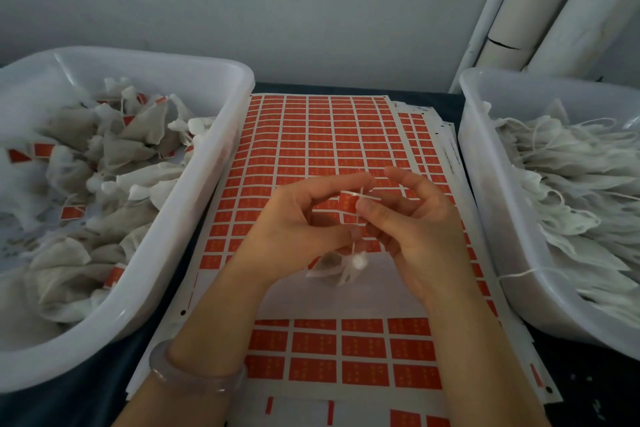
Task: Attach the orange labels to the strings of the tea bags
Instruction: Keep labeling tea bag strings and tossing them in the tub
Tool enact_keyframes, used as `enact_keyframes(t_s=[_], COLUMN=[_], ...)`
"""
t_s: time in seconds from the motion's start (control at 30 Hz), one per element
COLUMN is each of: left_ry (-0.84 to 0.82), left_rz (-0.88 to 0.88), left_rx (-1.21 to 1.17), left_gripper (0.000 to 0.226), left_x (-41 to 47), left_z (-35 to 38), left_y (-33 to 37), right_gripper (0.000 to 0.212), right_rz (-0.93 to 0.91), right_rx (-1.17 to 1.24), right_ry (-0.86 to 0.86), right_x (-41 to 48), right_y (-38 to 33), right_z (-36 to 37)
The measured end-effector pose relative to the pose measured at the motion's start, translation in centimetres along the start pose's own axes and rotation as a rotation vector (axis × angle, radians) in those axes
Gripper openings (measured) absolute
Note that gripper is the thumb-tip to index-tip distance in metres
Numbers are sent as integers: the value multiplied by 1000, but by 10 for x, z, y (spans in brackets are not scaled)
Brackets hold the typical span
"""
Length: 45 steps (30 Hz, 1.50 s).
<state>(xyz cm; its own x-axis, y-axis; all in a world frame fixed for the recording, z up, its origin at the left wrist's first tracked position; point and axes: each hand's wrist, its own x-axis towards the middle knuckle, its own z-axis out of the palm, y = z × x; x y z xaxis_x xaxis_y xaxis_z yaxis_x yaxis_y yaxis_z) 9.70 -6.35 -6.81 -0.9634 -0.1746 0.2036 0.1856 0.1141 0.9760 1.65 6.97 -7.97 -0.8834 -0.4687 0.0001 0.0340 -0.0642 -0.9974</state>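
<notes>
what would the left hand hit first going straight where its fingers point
Likely the right hand: the left hand points rightward at it, with the orange label held between them.

- A smooth, translucent pale bangle point(197, 374) is worn at the wrist of the left hand point(294, 222)
- Both forearms are seen bare to the frame edge

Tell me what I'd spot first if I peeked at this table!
The big sheet of orange labels fills the middle like a checkerboard. Just above it, the left hand and right hand pinch one orange label and a string, with a tea bag dangling below. The left tub holds labelled bags and the right tub holds plain ones.
</notes>
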Motion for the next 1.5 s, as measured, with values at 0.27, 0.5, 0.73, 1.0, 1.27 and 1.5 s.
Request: enact_keyframes(t_s=[0.27, 0.5, 0.73, 1.0, 1.27, 1.5], left_ry=[-23, 73, 426, 282, 291, 285], left_rz=[15, 27, -6, -1, -30, -16], left_rx=[46, 32, 231, 85, 25, 13], left_gripper=[56, 31, 19, 19, 27, 24], left_x=[0, 1, 5, 2, 2, 1], left_z=[0, 1, 5, 9, 9, 10], left_y=[1, 2, -5, 3, 5, 5], right_gripper=[74, 70, 55, 49, 42, 39], right_rz=[-19, -32, -80, -207, -269, -280], right_rx=[-11, -16, -61, -80, -106, -102], right_ry=[-6, -26, -47, 31, 84, 89], right_x=[0, 2, 0, -3, -3, -4], right_y=[2, 1, 0, -3, -3, -3], right_z=[0, -3, -5, -1, -1, -1])
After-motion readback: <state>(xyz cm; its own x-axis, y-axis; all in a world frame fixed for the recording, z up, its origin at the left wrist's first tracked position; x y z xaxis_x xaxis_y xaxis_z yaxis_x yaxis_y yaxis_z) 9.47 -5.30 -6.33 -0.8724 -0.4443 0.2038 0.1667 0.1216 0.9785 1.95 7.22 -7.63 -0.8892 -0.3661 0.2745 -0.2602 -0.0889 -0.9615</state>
